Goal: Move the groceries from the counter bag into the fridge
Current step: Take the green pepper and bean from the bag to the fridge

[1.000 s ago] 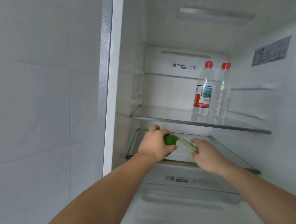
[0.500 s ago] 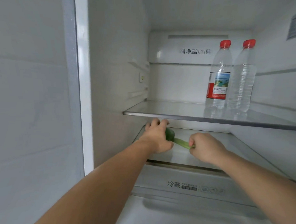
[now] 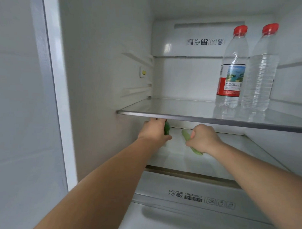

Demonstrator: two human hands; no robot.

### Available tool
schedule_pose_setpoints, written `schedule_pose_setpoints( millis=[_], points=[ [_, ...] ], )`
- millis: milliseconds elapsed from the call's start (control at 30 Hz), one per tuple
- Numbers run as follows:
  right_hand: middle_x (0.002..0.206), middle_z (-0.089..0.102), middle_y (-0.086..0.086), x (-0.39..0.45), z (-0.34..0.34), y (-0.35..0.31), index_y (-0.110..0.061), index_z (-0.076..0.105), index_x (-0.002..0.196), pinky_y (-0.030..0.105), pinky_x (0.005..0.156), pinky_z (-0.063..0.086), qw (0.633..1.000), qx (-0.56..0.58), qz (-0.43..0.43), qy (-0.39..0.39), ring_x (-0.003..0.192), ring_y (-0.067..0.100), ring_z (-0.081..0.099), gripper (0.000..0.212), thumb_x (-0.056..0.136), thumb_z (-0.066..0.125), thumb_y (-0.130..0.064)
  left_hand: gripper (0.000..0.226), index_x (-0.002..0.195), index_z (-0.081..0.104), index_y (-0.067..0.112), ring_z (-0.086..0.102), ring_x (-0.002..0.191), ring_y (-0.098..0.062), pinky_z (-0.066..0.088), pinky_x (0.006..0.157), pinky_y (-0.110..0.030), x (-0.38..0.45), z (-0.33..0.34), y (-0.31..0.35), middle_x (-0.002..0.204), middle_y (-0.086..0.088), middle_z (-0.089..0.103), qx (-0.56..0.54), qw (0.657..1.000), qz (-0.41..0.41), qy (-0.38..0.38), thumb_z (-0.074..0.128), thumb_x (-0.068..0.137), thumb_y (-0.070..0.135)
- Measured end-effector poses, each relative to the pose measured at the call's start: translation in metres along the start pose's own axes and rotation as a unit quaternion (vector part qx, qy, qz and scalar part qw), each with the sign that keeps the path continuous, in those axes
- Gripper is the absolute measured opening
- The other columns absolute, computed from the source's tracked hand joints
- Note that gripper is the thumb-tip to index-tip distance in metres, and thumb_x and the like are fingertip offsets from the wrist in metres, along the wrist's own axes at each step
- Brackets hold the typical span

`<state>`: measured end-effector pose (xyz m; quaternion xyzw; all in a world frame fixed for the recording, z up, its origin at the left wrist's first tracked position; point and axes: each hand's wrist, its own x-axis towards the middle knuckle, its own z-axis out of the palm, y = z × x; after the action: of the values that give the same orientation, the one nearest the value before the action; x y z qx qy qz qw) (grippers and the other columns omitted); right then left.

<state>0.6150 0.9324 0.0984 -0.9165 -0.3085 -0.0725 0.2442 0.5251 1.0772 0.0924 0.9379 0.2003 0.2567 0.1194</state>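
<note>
Both my arms reach into the open fridge, under the upper glass shelf. My left hand is closed around a dark green round vegetable, just below the shelf's front edge. My right hand grips a pale green long vegetable whose far end pokes out past the fingers and whose near end shows below the wrist. Both hands hover low over the lower glass shelf. The counter bag is out of view.
Two clear water bottles with red caps, one labelled and one plain, stand at the right of the upper shelf. A drawer marked FRESHBOX sits below the lower shelf. The fridge's left wall is close to my left hand.
Both hands have pushed deeper into the fridge and moved apart; the two green vegetables, touching before, are now separated. The view has moved closer.
</note>
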Motion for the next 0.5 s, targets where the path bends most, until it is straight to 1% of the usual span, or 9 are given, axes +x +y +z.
schedule_pose_setpoints(
  millis=[67,133,200,267,300,367,433,467,500],
  points=[
    [0.065,0.06,0.009,0.006,0.008,-0.01,-0.008,0.059,0.06,0.03,0.066,0.053,0.999,0.036,-0.007,0.014,0.068,0.025,0.062,0.023,0.079,0.064,-0.02,0.048,0.125,0.047,0.018,0.051,0.112,-0.028,0.049,0.093,-0.039,0.002,0.001,-0.001,0.119,-0.008,0.056,-0.004,1.0,-0.007,-0.006,0.069,0.085,0.035],
    [0.058,0.057,0.008,0.011,0.012,-0.014,-0.007,0.058,0.056,0.035,0.067,0.056,0.997,0.071,-0.009,-0.002,0.066,0.029,0.065,0.027,0.082,0.058,-0.014,0.044,0.122,0.049,0.017,0.051,0.111,-0.026,0.049,0.093,-0.038,0.003,-0.002,-0.001,0.116,-0.007,0.055,-0.023,1.0,-0.011,-0.018,0.068,0.083,0.028],
    [0.064,0.06,0.007,0.012,0.014,-0.013,-0.002,0.064,0.064,0.039,0.072,0.056,0.996,0.078,-0.02,-0.031,0.076,0.031,0.067,0.021,0.081,0.06,-0.013,0.036,0.116,0.053,0.017,0.053,0.108,-0.024,0.05,0.091,-0.034,0.004,-0.005,-0.003,0.11,-0.006,0.057,-0.038,0.999,-0.016,-0.018,0.067,0.083,0.02],
    [0.08,0.067,0.007,0.011,0.015,-0.011,-0.006,0.07,0.077,0.039,0.077,0.054,0.996,0.067,-0.028,-0.057,0.083,0.027,0.065,0.018,0.078,0.068,-0.023,0.024,0.108,0.059,0.015,0.056,0.101,-0.021,0.048,0.084,-0.028,0.005,-0.007,-0.005,0.104,-0.006,0.059,-0.05,0.999,-0.016,-0.013,0.065,0.084,0.015],
    [0.086,0.069,0.008,0.01,0.015,-0.011,-0.009,0.071,0.081,0.039,0.078,0.054,0.996,0.058,-0.028,-0.063,0.085,0.025,0.065,0.021,0.076,0.07,-0.029,0.02,0.104,0.06,0.015,0.057,0.098,-0.02,0.047,0.081,-0.026,0.005,-0.008,-0.006,0.102,-0.005,0.061,-0.056,0.998,-0.016,-0.013,0.064,0.085,0.013],
    [0.089,0.07,0.011,0.009,0.016,-0.013,-0.007,0.071,0.082,0.039,0.076,0.055,0.997,0.04,-0.026,-0.061,0.085,0.026,0.067,0.027,0.074,0.071,-0.033,0.015,0.098,0.062,0.014,0.059,0.092,-0.019,0.046,0.077,-0.025,0.007,-0.007,-0.007,0.097,-0.005,0.061,-0.068,0.998,-0.014,-0.014,0.065,0.084,0.011],
    [0.08,0.07,0.009,0.01,0.016,-0.016,-0.008,0.07,0.073,0.037,0.07,0.055,0.998,0.029,-0.024,-0.057,0.08,0.026,0.067,0.022,0.073,0.068,-0.029,0.012,0.093,0.062,0.013,0.06,0.088,-0.019,0.046,0.075,-0.025,0.009,-0.005,-0.009,0.094,-0.006,0.061,-0.075,0.997,-0.016,-0.01,0.066,0.082,0.01],
    [0.072,0.068,0.007,0.01,0.018,-0.017,-0.01,0.067,0.064,0.034,0.067,0.054,0.998,0.024,-0.024,-0.053,0.076,0.026,0.067,0.019,0.073,0.067,-0.027,0.012,0.092,0.062,0.013,0.06,0.088,-0.019,0.047,0.075,-0.026,0.009,-0.004,-0.01,0.093,-0.006,0.061,-0.077,0.997,-0.017,-0.009,0.066,0.082,0.009],
    [0.065,0.063,0.004,0.01,0.019,-0.018,-0.013,0.062,0.055,0.032,0.063,0.052,0.998,0.021,-0.022,-0.052,0.072,0.026,0.065,0.023,0.074,0.065,-0.025,0.013,0.093,0.061,0.013,0.059,0.089,-0.021,0.049,0.077,-0.028,0.01,-0.002,-0.011,0.094,-0.006,0.061,-0.075,0.997,-0.02,-0.01,0.066,0.081,0.009]
  ],
)
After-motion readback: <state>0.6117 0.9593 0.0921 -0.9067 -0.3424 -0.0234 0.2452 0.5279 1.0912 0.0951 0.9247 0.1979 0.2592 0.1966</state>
